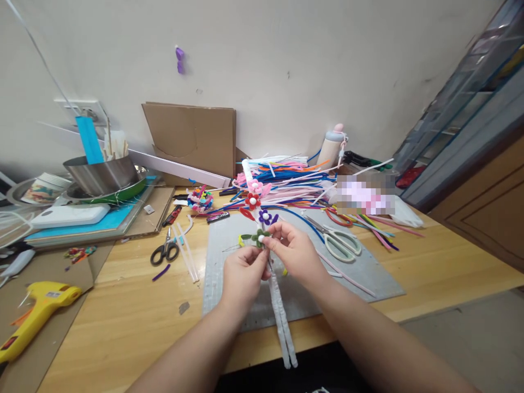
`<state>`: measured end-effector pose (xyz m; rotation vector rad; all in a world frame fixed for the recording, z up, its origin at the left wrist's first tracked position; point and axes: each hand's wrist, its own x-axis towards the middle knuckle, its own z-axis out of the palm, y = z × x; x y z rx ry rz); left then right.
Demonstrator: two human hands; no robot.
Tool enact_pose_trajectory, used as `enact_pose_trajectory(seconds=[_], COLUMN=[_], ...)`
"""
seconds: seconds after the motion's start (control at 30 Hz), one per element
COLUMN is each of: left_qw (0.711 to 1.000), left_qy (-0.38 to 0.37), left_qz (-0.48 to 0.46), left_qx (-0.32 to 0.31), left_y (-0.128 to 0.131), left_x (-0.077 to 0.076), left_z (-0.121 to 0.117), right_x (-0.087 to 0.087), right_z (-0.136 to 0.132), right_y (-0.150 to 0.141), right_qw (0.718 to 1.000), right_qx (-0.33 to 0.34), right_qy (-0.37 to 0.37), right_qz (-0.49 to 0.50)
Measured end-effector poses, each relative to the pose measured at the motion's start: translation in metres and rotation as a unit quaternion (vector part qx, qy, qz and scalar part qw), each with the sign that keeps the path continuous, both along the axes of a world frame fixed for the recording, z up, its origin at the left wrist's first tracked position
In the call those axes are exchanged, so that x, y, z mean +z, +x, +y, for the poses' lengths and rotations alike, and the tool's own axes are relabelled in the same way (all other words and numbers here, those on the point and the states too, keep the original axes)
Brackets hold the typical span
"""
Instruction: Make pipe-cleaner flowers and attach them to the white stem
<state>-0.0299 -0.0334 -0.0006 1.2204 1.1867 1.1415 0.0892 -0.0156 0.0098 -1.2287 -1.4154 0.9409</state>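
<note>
"Pinching what, exactly?"

"A pipe-cleaner flower spray [264,219], held over the gray cutting mat [215,267]. Take the hands as the clock's centre. The right hand [301,256] closes thumb and fingers on the green flower [256,238], and the left hand [244,275] has its fingertips tight around the stem just below."

"And the rest of the spray?"

"Toward twelve come a purple flower [269,217], a red flower [250,204] and a pink flower [257,191], each with a white centre. Two white ends [280,327] hang toward six, beyond the mat's near edge."

"Any writing?"

"At between eight and nine, the yellow hot-glue gun [43,314] carries a pale label [53,295], its print too small to read. Between two and three, pixelation covers part of a plastic bag [407,212]."

"What else lies around?"

"Pale-handled scissors [341,248] at three, partly on the mat; black-handled scissors [164,254] at nine, on the wooden table [123,305]. Loose pipe cleaners [286,185] heap up at twelve. A tumbler [328,150] with a pink top stands at one, brown cardboard [196,142] leans on the wall [266,65] at eleven, and a steel pot [102,177] holds wooden sticks [109,143] at ten."
</note>
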Motion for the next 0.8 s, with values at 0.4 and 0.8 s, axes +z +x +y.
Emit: enact_pose_trajectory(seconds=[0.4,0.8], left_qw=[0.999,0.985], left_qy=[-0.012,-0.035], left_qz=[-0.040,-0.165], left_qx=[-0.030,-0.044], left_y=[-0.007,-0.001], left_x=[-0.001,0.022], left_z=[0.006,-0.006], right_x=[0.000,0.020], right_z=[-0.010,-0.031], right_y=[0.015,0.018], right_qw=[0.982,0.995], right_qx=[-0.067,0.092], right_qy=[0.112,0.016], right_qz=[-0.136,0.027])
